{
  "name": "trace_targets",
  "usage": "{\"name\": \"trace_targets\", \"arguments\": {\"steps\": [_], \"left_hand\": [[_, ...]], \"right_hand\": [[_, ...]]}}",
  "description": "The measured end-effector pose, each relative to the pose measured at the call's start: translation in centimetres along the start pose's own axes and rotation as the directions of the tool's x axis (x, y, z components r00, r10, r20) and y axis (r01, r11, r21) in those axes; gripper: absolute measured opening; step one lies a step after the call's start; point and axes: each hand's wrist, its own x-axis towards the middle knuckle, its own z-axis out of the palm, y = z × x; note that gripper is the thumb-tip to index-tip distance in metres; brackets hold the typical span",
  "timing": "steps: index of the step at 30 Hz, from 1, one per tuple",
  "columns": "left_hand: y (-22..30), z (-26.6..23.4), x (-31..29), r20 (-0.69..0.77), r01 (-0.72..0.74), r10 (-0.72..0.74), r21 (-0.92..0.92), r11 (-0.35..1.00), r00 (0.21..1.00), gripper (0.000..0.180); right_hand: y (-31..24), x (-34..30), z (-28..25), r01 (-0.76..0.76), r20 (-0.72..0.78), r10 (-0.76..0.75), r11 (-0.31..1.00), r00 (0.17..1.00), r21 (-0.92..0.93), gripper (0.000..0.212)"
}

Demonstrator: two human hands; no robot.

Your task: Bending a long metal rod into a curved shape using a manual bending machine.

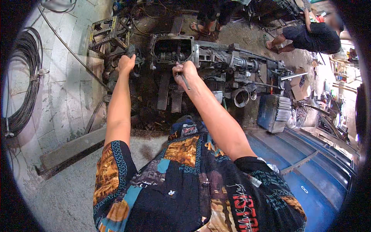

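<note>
A gearbox housing [153, 62] lies open in front of me, and toothed gears [168, 56] show inside its dark cavity. At its near right corner my right hand [186, 71] is closed around a slim metal rod [186, 82]. One end of the rod points back toward my wrist; its other end is hidden by my fingers. To the left of the housing, my left hand [125, 63] is closed next to a dark, greasy part [132, 49]. What its fingers grip, if anything, cannot be made out.
A long machine assembly [239, 62] stretches right from the housing. A yellowish metal frame [103, 33] stands at far left, near coiled black cable [29, 77]. Blue metal panels [305, 162] lie lower right. Two other people [309, 36] [210, 19] are at the far side.
</note>
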Motion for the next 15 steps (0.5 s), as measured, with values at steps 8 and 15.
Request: {"name": "trace_targets", "arguments": {"steps": [8,15], "left_hand": [[2.2,-1.5,2.7,0.224,0.032,-0.052,0.091,0.995,0.973,0.059],[1.3,-1.0,0.6,0.116,0.018,-0.024,0.049,0.999,0.993,0.068]], "right_hand": [[0.5,-0.5,-1.5,-0.021,0.033,0.022,1.0,0.999,-0.012,0.015],[-2.5,-1.7,-2.6,0.299,0.294,-0.559,-0.085,0.775,-0.95,0.026]]}}
